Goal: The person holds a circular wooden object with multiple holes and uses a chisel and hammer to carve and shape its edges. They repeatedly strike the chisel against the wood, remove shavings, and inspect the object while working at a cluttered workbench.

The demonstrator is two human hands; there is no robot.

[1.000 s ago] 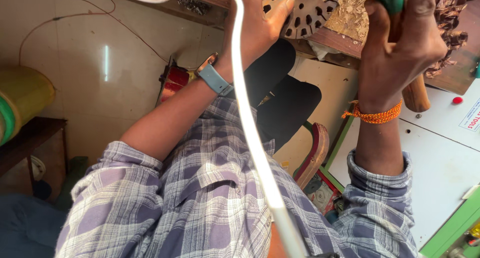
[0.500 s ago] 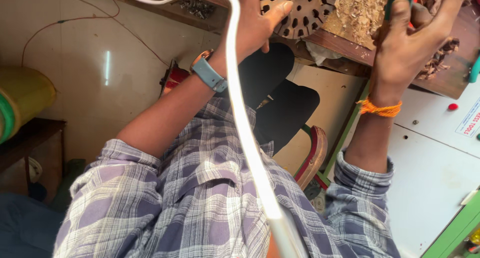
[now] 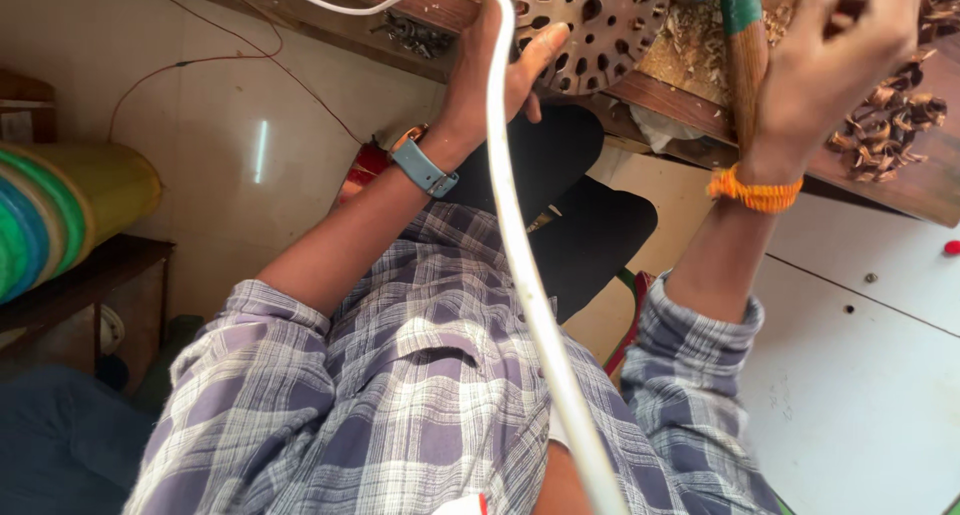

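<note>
Round perforated wooden disc, brown and full of small holes, lying at the top of the view on the edge of a dark wooden workbench. Left hand clasped on the disc's near rim, thumb pressed flat against the pierced face, the other fingers curled behind the edge and out of sight. Blue-grey wristband on that wrist, just below the hand. Just right of the disc, a wooden tool handle with a green band near its top, standing roughly upright against the bench; upper end cut off by the frame. Right hand beside the handle, fingers bent inward toward it and touching along its side, though whether truly clenched round it cannot be told from here. Orange thread bracelet on the right wrist. Curled wood shavings heaped on the bench to the right of that hand, finer sawdust between disc and handle. White cable running down across the left hand and the checked shirt. Pale cabinet under the bench at the right; yellow and green roll on a dark shelf far left.
</note>
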